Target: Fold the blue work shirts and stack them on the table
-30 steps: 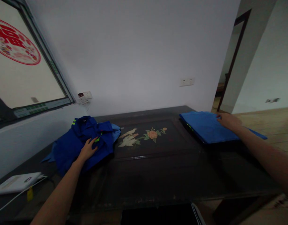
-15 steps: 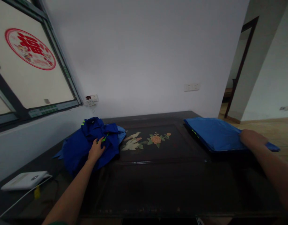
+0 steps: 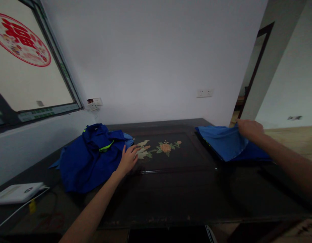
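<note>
My right hand [image 3: 250, 130] is closed on the edge of a light blue folded garment [image 3: 221, 138] at the right of the table, holding that edge raised. Darker blue cloth [image 3: 256, 152] shows beneath it. At the left lies a crumpled dark blue collared garment [image 3: 92, 162] with bright yellow-green trim and a bit of lighter blue cloth at its side. My left hand [image 3: 129, 158] hovers with fingers apart just right of this garment, over the inlaid bird and flower picture [image 3: 166, 147], and holds nothing.
The dark glossy table [image 3: 161, 195] stands against a pale wall. At its left front sits a white flat device [image 3: 19, 193] with a white cable [image 3: 21, 206]. A window [image 3: 44, 84] is at the left, and sockets [image 3: 204, 93] are on the wall behind.
My left hand has left the crumpled garment and moved right. My right hand has lifted the light blue garment's edge up and leftward, folding it back and uncovering darker cloth.
</note>
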Available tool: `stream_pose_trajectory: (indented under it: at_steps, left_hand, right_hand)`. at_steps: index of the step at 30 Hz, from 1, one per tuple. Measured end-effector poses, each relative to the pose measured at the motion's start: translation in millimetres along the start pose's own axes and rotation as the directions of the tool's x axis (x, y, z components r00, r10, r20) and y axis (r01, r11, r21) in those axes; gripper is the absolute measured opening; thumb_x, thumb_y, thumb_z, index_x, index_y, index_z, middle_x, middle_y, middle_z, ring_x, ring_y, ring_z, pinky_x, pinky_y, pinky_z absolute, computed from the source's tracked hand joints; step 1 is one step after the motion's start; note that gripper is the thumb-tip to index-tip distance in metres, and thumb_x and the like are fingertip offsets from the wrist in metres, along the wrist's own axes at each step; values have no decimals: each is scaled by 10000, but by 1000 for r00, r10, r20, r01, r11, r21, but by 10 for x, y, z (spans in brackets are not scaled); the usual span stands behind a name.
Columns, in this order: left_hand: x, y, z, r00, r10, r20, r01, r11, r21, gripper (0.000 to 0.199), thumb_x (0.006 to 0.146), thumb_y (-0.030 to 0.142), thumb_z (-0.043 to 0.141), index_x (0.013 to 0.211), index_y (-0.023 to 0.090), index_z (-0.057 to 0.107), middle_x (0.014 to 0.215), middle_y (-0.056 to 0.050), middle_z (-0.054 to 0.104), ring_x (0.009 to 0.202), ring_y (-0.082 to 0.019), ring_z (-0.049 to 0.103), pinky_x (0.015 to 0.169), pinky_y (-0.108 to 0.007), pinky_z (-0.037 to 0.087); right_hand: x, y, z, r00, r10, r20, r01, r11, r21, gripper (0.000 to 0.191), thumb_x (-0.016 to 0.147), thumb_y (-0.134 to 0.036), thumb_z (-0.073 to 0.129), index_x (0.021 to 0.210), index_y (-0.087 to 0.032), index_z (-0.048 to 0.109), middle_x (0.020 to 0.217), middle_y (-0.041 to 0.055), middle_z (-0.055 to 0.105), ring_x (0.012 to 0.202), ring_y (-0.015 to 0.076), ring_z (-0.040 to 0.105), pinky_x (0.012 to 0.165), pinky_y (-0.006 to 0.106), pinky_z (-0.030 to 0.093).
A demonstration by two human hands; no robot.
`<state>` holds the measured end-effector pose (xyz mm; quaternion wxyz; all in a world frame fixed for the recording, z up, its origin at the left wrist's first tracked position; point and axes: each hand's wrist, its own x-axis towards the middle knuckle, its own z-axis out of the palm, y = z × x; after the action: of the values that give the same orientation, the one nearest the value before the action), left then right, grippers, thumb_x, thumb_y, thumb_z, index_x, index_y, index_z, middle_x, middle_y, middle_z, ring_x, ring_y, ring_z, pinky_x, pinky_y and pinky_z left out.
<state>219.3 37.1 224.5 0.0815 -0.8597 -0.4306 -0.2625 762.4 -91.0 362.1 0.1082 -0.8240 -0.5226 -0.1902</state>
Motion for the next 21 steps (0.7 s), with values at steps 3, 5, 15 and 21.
stream_pose_trajectory:
  at_steps: [3,5,15,21]
  left_hand:
    - [-19,364,-27,973,197,120,-162,954,-252,365,878,137,424,1192,221,591,1190,-79,654,1171,-204,563,1158,-531,189]
    - [-71,624,-46,947,267,181,-172,893,-417,307,900,175,429,1140,218,617,1120,-69,678,1104,-194,599,1124,-472,301]
    - [-78,1357,-11,994,58,88,32,626,-779,792,819,404,645,1476,210,247,1536,-153,280,1403,-285,302,1132,-469,302]
    - [-37,1387,-218,992,-122,-44,45,644,-764,356,881,409,536,1178,212,534,1210,-111,600,1141,-258,556,990,-410,436]
  right_hand:
    - [-20,-443,-138,994,-100,-39,103,992,74,506,850,-157,441,1349,-149,527,903,161,706,799,253,645,701,329,432]
    - [-78,-783,-243,975,-206,-81,221,931,291,452,821,-177,465,1247,-165,616,729,64,684,706,205,638,674,289,440]
    - [-829,-1968,-988,940,-100,-327,320,-76,944,270,792,-377,639,958,-188,735,738,6,643,608,110,593,593,274,554]
    - [-1197,-2064,-1238,936,-101,-337,323,-134,937,306,821,-399,637,1066,-237,723,885,26,708,736,153,670,666,303,583]
